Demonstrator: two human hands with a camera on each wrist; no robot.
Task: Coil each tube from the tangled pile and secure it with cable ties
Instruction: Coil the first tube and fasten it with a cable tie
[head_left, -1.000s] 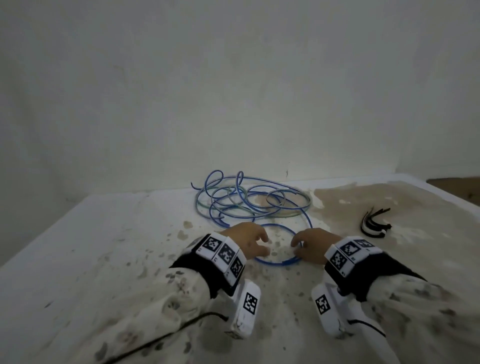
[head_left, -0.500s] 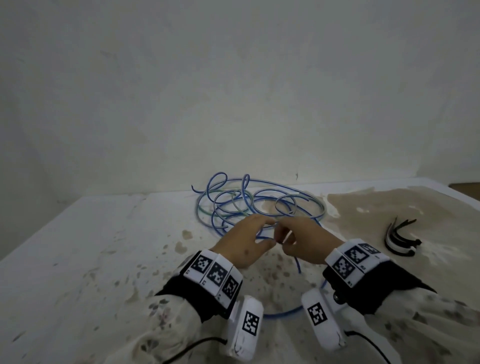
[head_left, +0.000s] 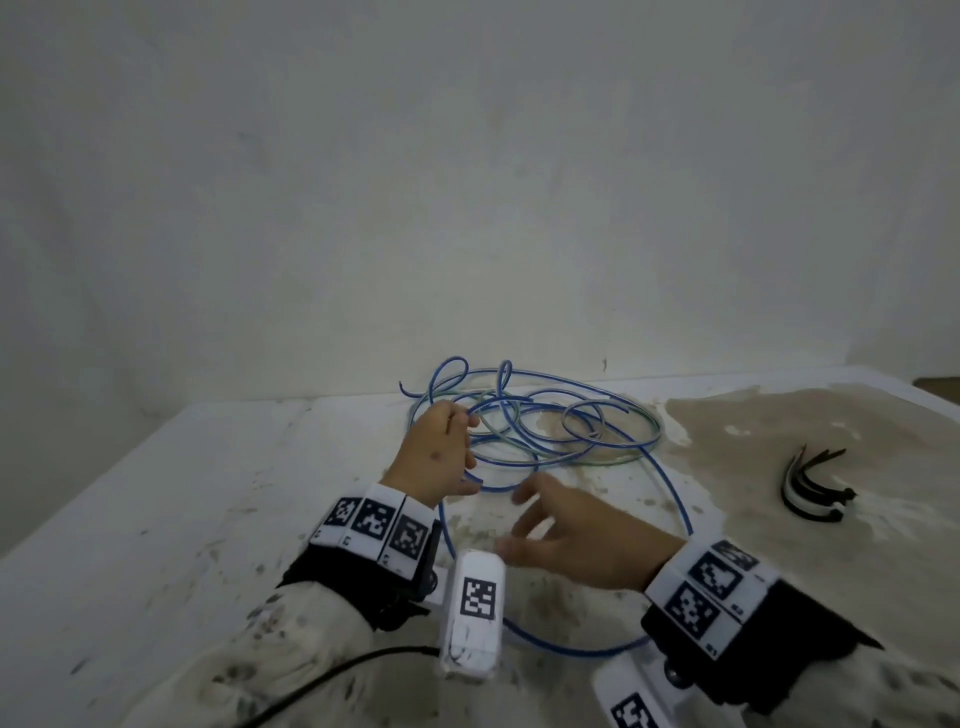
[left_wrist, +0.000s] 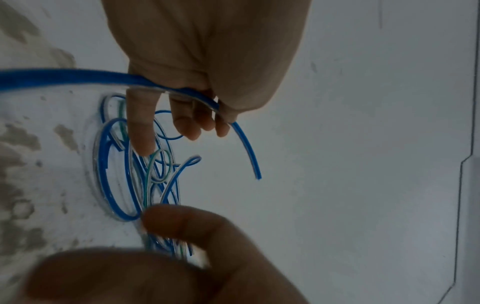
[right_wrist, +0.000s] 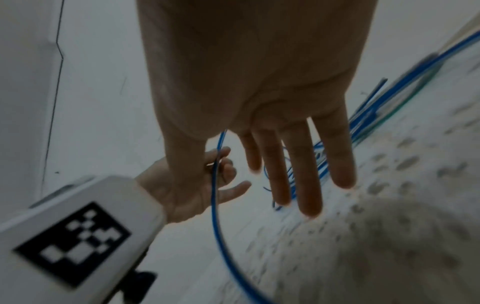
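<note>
A tangled pile (head_left: 550, 423) of thin blue and clear-green tubes lies at the back of the white table (head_left: 156, 519). My left hand (head_left: 436, 457) curls its fingers round one blue tube (left_wrist: 78, 76) near its end, at the pile's left edge. The short free end (left_wrist: 249, 156) sticks out past the fingers. From that hand the blue tube (head_left: 571, 650) sweeps in a wide loop toward me and back up to the pile. My right hand (head_left: 571, 540) hovers inside the loop with fingers (right_wrist: 306, 174) straight and spread, holding nothing.
A small bunch of black and white cable ties (head_left: 810, 491) lies on the table at the right. The tabletop is stained brown at the right (head_left: 779, 431). A plain wall (head_left: 467, 208) stands right behind the pile.
Both hands were together at the pile, pinching the tube. The right hand has let go and drawn back toward me, now open. The left hand keeps the tube; the loop lies wider.
</note>
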